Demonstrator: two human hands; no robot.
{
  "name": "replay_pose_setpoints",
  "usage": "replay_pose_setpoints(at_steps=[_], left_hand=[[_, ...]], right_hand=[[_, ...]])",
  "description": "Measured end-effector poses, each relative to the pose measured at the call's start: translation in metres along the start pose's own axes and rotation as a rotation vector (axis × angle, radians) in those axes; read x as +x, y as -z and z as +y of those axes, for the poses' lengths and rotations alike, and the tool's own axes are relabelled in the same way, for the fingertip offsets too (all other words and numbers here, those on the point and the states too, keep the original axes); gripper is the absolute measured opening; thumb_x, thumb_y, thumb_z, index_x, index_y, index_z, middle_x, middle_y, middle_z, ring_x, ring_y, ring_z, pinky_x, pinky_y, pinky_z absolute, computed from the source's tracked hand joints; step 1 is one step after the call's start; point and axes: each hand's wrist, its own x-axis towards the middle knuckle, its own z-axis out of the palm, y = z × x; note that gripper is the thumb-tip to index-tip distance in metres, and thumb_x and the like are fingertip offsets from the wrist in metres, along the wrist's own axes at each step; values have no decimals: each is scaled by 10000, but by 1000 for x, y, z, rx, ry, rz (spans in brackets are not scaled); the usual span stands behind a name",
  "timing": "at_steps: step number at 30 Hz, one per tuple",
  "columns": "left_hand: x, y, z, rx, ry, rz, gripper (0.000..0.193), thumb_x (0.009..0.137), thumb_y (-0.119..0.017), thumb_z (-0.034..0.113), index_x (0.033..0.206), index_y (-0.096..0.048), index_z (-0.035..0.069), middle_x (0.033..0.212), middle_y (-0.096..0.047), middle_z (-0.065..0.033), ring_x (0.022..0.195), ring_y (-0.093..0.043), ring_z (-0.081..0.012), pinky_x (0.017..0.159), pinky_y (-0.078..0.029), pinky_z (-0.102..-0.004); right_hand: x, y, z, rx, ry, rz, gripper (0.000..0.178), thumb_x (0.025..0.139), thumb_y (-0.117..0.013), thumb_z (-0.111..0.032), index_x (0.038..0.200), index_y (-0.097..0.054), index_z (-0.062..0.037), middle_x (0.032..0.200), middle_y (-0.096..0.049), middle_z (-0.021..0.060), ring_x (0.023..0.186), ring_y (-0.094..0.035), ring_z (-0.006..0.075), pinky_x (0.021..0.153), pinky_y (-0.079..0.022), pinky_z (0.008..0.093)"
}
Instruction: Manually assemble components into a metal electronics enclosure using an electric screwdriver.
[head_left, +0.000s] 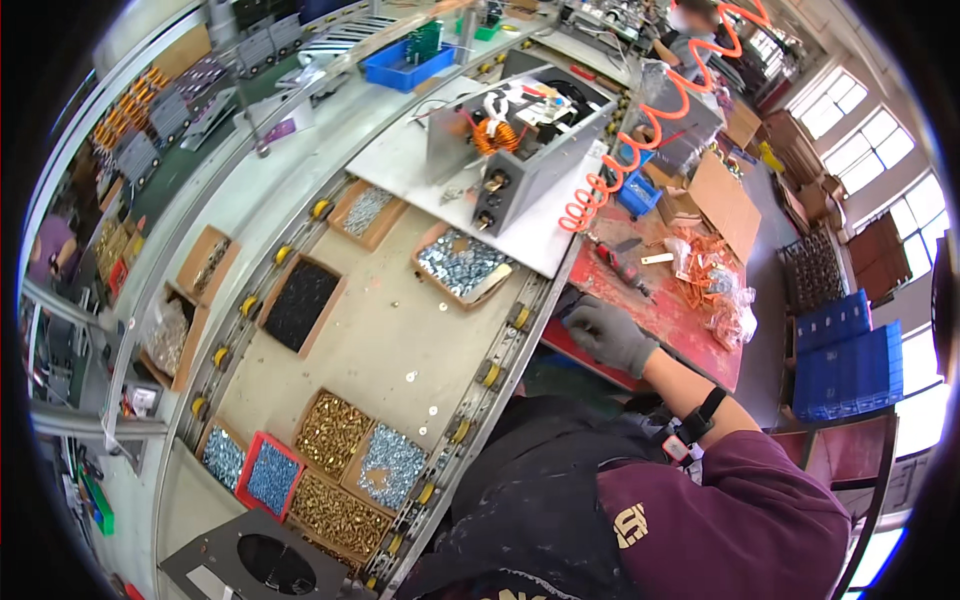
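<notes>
My right hand (608,338), in a grey glove, is at the near-left edge of the red worktable (715,350). Its fingers curl downward, and whatever they hold, if anything, is hidden; a dark shape shows beside the fingertips. Just beyond the hand on the tabletop lies a red and black power screwdriver (622,270). Orange parts in clear plastic bags (705,280) are heaped to its right. My left hand is out of view. On the line to the left stands a grey metal cabinet (535,185), its open top showing wiring and an orange-wound coil (495,137).
Boxes of blue-silver fasteners (462,262), black screws (303,305) and brass-coloured fasteners (333,432) rest on the conveyor. A coiled orange air hose (650,120) hangs over the worktable. Blue crates (848,360) stand at right. Another person (690,45) is at the far end.
</notes>
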Motion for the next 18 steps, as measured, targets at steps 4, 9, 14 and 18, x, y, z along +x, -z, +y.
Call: replay_pose_setpoints(at_steps=[4,9,14,18], left_hand=[[-11,4,43,-1,23,67,442,907,-591,324,1283,-570,93,1104,-651,-166,984,-637,-342,806,-512,-424],[-42,4,108,-10,80,139,436,913,-584,306,1290,-560,88,1126,-641,-169,1001,-630,-335,820,-508,-419],[-73,-2,154,-17,131,195,431,918,-577,289,1296,-550,84,1147,-630,-172,1018,-623,-327,834,-504,-413],[-92,-10,149,-35,202,201,427,922,-571,275,1302,-542,81,1164,-622,-175,1032,-618,-322,845,-501,-408]], right_hand=[[-9,38,100,14,-233,202,125,832,-645,-139,916,-646,-47,895,-633,111,764,-636,261,705,-512,347],[17,109,245,65,-424,326,184,868,-638,-174,944,-634,-6,862,-659,107,779,-620,184,720,-499,321],[60,173,370,-50,-490,410,269,864,-637,-240,951,-649,14,828,-678,134,782,-637,200,732,-500,338],[88,203,452,-83,-589,314,305,848,-624,-273,968,-658,4,854,-690,159,804,-659,249,746,-502,363]])
